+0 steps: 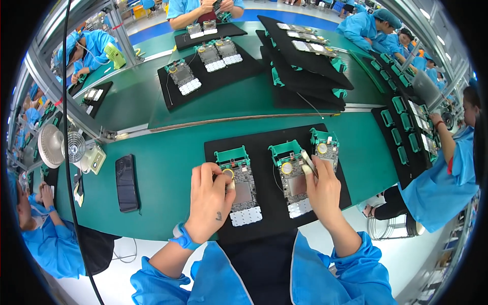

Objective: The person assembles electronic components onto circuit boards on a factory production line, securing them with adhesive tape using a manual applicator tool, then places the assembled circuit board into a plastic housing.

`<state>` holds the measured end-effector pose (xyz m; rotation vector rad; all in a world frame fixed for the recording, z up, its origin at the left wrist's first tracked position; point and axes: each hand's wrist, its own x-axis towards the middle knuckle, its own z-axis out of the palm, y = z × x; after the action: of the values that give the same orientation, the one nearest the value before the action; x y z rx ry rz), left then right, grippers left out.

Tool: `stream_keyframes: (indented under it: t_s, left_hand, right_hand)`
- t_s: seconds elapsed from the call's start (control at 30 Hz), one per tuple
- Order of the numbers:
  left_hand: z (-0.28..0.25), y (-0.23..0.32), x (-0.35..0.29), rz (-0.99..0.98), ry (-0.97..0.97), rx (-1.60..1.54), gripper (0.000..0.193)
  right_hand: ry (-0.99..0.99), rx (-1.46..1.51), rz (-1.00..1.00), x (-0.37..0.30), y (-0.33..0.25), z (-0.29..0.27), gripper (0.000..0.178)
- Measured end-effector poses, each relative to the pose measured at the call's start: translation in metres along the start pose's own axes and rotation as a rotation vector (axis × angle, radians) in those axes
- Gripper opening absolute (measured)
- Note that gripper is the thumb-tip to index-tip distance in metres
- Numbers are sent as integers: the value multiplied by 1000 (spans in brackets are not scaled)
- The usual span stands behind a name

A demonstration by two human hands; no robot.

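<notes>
Three circuit boards lie in a row on a black foam mat, each with a green plastic bracket at its far end and a round, yellow-rimmed coin cell. My left hand, wearing a blue wristband, is closed at the left board. Its fingertips are pinched beside the coin cell; what they hold, if anything, is hidden. Between the middle board and the right board, my right hand is closed on a slim pale tool, which looks like tweezers. Pale finger cots cover some fingertips.
A black phone and small fans are at the left. Beyond the bench rail, more boards lie on a black mat beside stacked black sheets. A co-worker handles a loaded mat at the right. A black cable hangs at left.
</notes>
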<state>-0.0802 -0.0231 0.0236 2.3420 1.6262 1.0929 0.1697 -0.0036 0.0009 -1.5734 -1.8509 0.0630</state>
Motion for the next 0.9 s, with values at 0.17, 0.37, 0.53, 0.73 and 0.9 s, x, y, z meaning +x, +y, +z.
stream_keyframes:
  t_s: [0.17, 0.37, 0.53, 0.73, 0.9]
  left_hand:
    - [26, 23, 11, 83, -6, -287, 22]
    - [41, 50, 25, 214, 103, -283, 27]
    - [48, 46, 26, 365, 234, -124, 32]
    - [44, 31, 25, 318, 146, -247, 29]
    - [46, 31, 24, 493, 150, -156, 34]
  right_hand:
    - [-343, 473, 353, 10, 12, -4, 26]
    - [-619, 1379, 861, 9, 8, -16, 27]
    - [-683, 1400, 903, 8, 11, -15, 27]
    - [-616, 1374, 869, 3, 21, -8, 24]
    - [-712, 1428, 873, 4, 17, -11, 23]
